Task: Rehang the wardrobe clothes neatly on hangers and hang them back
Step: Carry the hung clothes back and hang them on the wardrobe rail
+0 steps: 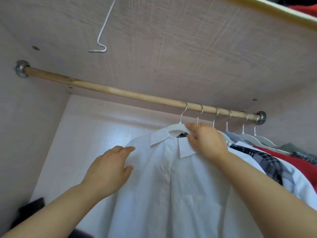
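We find the rail [120, 92] holding hung clothes [272, 162]; right hand [207, 140] pinches white shirt [171, 186]'s hanger [175, 127], left hand [109, 170] flat, fingers [122, 150] together.

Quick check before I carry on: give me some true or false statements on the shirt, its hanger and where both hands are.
1. The white shirt is on a hanger hooked over the rod. True.
2. The right hand has its grip on the hanger beside the collar. True.
3. The left hand grips the rod. False: it rests on the shirt's shoulder, well below the rod.
4. The white shirt hangs at the right end of the row. False: it is the leftmost one, and the other clothes hang to its right.
5. A red garment hangs further right along the rod. True.
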Demonstrator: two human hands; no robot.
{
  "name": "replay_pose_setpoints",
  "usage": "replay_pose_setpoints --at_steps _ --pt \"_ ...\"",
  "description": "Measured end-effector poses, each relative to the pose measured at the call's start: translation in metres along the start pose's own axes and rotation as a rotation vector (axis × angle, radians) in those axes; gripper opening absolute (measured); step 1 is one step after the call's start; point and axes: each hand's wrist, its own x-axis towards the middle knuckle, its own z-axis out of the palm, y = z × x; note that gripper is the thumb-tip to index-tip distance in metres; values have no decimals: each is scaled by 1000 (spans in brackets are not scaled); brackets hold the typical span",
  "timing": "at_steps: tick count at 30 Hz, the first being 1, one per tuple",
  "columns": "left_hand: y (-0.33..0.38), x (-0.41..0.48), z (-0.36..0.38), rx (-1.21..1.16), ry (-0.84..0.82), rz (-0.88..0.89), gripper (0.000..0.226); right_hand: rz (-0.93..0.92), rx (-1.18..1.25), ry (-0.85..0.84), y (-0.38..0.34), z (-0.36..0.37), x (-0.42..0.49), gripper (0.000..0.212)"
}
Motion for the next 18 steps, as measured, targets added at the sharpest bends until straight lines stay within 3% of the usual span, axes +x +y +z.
replay_pose_setpoints --at_steps 7,12,16,18 --pt "-3 -16 -10 16 -39 -31 53 23 -19 -25 -2 -2 -12 41" --pt "-11 -50 -10 -13 -105 -78 54 -115 -127 106 -26 10 -57 43" --pt "-31 -101 -3 -16 -217 -153 56 -235 -13 79 -70 41 -126 42" --pt "-43 -137 0 6 -275 -210 57 -259 78 -11 -97 64 -170 46"
